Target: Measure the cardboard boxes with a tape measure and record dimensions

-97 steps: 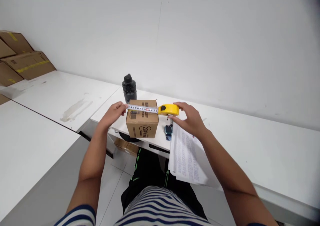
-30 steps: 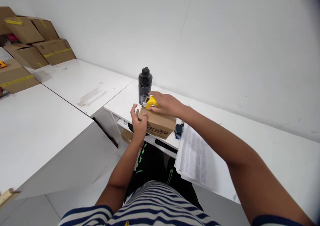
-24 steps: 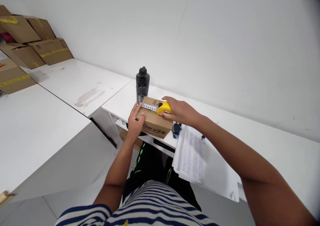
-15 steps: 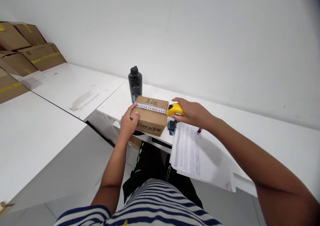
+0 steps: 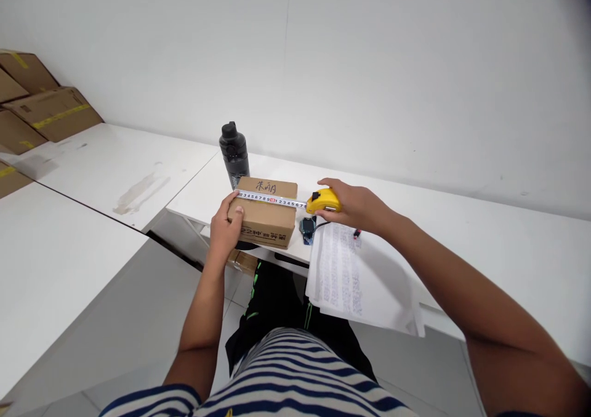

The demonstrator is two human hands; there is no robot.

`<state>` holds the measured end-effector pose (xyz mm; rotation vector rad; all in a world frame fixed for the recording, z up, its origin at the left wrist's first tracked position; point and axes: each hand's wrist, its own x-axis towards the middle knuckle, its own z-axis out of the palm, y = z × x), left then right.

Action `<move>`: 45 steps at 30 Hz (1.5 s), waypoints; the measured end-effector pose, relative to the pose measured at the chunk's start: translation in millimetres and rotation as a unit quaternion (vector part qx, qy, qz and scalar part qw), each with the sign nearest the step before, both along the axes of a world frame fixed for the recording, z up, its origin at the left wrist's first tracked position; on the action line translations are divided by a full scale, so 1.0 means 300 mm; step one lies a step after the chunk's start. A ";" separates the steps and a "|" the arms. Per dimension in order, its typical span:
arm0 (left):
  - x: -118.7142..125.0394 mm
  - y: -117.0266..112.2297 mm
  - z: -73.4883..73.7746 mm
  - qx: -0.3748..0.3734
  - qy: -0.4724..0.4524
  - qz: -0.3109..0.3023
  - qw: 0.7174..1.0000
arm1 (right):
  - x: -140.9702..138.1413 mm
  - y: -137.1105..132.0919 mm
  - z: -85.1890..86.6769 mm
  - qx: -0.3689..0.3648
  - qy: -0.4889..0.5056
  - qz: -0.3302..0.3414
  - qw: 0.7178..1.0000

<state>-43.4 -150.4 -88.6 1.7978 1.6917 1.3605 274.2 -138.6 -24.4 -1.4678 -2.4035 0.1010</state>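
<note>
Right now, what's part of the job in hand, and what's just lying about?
In the job:
cardboard box
tape blade, across its top
left hand, at blade's end
right hand, gripping yellow tape measure

Lying about, apparently:
dark bottle, behind the box
watch-like device
written sheets
small red-and-black item
taped cartons

My L hand (image 5: 226, 225): thumb & index apart, pointing fwd. R hand (image 5: 353, 206): gripping, fingers curled; both forearms (image 5: 205, 306) bare, reaching fwd.
</note>
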 end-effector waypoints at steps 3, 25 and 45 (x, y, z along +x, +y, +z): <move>-0.002 0.002 -0.005 0.001 -0.009 -0.004 1.000 | 0.003 0.008 0.015 -0.004 0.002 -0.001 1.000; -0.017 0.017 -0.111 0.060 -0.135 -0.051 0.988 | -0.564 0.179 0.067 0.043 0.023 0.156 0.987; 0.426 -0.331 -0.165 -0.070 -0.201 -0.327 0.921 | -0.109 -0.410 -0.378 0.131 0.340 0.018 0.931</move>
